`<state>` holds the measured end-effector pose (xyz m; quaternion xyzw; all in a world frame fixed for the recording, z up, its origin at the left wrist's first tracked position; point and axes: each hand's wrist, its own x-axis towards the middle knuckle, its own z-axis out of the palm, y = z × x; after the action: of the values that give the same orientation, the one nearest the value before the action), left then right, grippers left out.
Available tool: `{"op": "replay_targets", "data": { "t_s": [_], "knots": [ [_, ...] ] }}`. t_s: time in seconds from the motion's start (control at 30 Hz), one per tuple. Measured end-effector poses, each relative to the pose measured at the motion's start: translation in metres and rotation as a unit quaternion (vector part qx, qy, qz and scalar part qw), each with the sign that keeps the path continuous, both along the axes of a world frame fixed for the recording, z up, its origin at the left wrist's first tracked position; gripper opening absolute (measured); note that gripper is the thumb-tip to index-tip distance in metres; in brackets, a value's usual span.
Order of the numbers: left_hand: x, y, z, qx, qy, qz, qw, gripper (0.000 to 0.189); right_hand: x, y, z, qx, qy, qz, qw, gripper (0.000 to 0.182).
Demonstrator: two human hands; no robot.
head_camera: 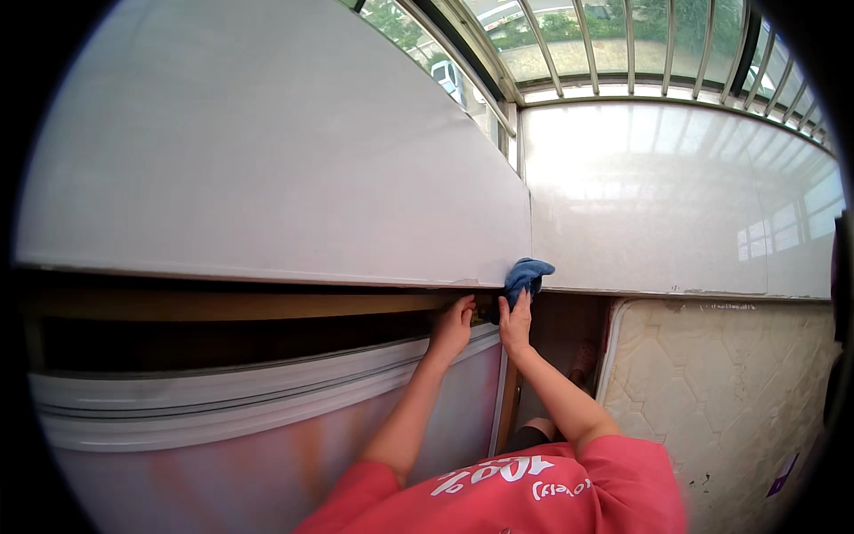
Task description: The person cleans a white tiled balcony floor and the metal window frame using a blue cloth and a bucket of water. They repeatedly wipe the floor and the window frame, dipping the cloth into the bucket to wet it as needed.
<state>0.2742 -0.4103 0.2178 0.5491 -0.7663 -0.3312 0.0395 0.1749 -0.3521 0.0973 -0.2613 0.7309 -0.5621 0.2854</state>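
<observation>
My right hand (pixel 516 324) reaches up to the corner where two pale slabs meet, its fingers against a blue cloth (pixel 527 275). The cloth is bunched over the front edge of the white countertop (pixel 300 167). Just left of it, my left hand (pixel 455 327) is at the underside of that edge, by the end of a wooden rail (pixel 233 307); its fingers are bent, and whether they hold anything is hidden. Below the rail is a dark gap, then the white ribbed frame (pixel 233 407) of a cabinet door panel.
A glossy light slab (pixel 640 200) extends to the right under windows with metal bars (pixel 630 47). A quilted mattress (pixel 707 387) stands below it at the right. Between the mattress and the cabinet is a narrow dark gap with a foot in it.
</observation>
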Motion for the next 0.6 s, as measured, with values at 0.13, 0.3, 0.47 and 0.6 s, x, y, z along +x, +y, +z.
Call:
{"op": "replay_targets", "data": {
  "t_s": [0.13,0.3,0.47,0.6],
  "knots": [
    [0.017,0.08,0.02,0.149,0.102,0.033,0.983,0.033,-0.082,-0.025,0.092,-0.219,0.193,0.031,0.956,0.048],
    [0.077,0.162,0.061,0.146,0.103,-0.022,0.984,0.033,-0.089,-0.068,0.389,-0.503,0.354,0.033,0.788,0.052],
    [0.062,0.171,0.124,0.105,0.157,-0.038,0.981,0.034,-0.118,-0.087,0.723,-0.539,0.505,0.008,0.674,0.034],
    [0.058,0.158,0.147,0.086,0.224,-0.006,0.971,0.034,-0.105,-0.071,0.838,-0.545,0.58,-0.039,0.604,0.02]
  ]
}}
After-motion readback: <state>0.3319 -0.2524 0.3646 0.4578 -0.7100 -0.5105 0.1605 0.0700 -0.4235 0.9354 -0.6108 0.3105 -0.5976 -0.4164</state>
